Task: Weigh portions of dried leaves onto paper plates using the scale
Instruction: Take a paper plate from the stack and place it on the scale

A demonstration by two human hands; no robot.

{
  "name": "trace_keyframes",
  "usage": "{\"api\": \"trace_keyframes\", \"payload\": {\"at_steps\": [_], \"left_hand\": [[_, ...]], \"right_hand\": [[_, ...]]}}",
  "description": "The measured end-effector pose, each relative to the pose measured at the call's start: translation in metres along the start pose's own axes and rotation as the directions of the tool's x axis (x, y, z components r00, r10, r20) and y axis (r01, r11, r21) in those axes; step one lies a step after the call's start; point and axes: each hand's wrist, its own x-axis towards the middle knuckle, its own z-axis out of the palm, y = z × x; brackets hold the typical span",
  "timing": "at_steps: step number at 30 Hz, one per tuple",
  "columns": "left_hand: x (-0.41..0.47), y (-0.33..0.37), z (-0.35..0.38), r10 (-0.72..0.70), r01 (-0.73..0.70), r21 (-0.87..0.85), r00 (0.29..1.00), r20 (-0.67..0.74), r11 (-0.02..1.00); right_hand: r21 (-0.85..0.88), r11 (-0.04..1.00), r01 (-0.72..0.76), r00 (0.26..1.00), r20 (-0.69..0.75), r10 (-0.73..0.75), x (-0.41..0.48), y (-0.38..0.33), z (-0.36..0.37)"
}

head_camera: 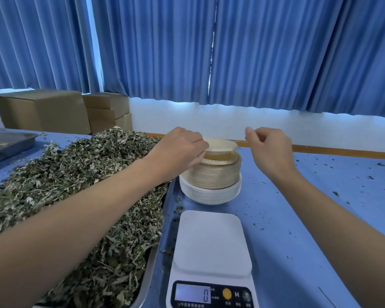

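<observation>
Left hand: fingers and thumb closed in a pinch on the left rim of the top paper plate, which is tilted up off the plate stack. Right hand: fingers curled, nothing seen in them, raised clear of the stack on its right.

The stack stands directly behind the scale: tan plates above, white plates below; too many to count. The scale platform is bare and its display reads 0.

One metal tray, left of the scale, is heaped with dried leaves. A second, darker tray lies far behind-left of the scale, nearly bare.

Loose leaf fragments dot the blue table right of the scale.
</observation>
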Motion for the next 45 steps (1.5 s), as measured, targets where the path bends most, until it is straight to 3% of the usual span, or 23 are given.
{"api": "trace_keyframes", "payload": {"at_steps": [3,6,8,11,15,17,19,22,25,31,36,45], "left_hand": [[-0.007,0.009,-0.011,0.066,-0.076,-0.029,0.964,-0.258,0.997],[-0.015,0.024,-0.024,0.168,-0.178,0.009,0.907,-0.386,0.984],[-0.026,0.036,-0.031,0.220,-0.237,0.005,0.894,-0.391,0.971],[-0.050,0.055,-0.038,0.244,-0.294,-0.105,0.908,-0.340,0.950],[-0.084,0.071,-0.051,0.047,-0.153,-0.304,0.943,-0.330,0.940],[-0.097,0.072,-0.055,-0.116,0.035,-0.308,0.962,-0.249,0.951],[-0.108,0.069,-0.057,-0.302,0.281,-0.230,0.951,-0.063,0.932],[-0.123,0.062,-0.057,-0.497,0.525,-0.062,0.833,0.244,0.849],[-0.133,0.060,-0.059,-0.549,0.603,0.027,0.705,0.449,0.797],[-0.135,0.059,-0.060,-0.479,0.604,0.016,0.616,0.625,0.797],[-0.130,0.062,-0.050,-0.486,0.599,0.056,0.587,0.648,0.799],[-0.128,0.062,-0.053,-0.610,0.675,0.030,0.645,0.460,0.737]], "right_hand": [[0.152,0.951,-0.268,0.961,0.118,0.251,-0.010,-0.007,-0.006],[0.389,0.810,-0.439,0.891,0.309,0.334,-0.025,-0.016,-0.015],[0.481,0.752,-0.451,0.882,0.369,0.293,-0.041,-0.018,-0.022],[0.461,0.773,-0.435,0.882,0.389,0.265,-0.075,-0.015,-0.028],[0.323,0.825,-0.463,0.842,0.450,0.296,-0.125,-0.003,-0.032],[0.249,0.842,-0.479,0.816,0.479,0.323,-0.142,0.006,-0.032],[0.184,0.852,-0.490,0.795,0.495,0.351,-0.152,0.013,-0.028],[0.120,0.865,-0.488,0.800,0.457,0.388,-0.156,0.020,-0.022],[0.093,0.880,-0.466,0.828,0.397,0.397,-0.153,0.022,-0.015],[0.061,0.918,-0.391,0.884,0.303,0.356,-0.160,0.024,-0.008],[0.142,0.910,-0.390,0.915,0.171,0.365,-0.165,0.038,-0.015],[0.172,0.901,-0.398,0.915,0.152,0.375,-0.167,0.047,-0.014]]}}
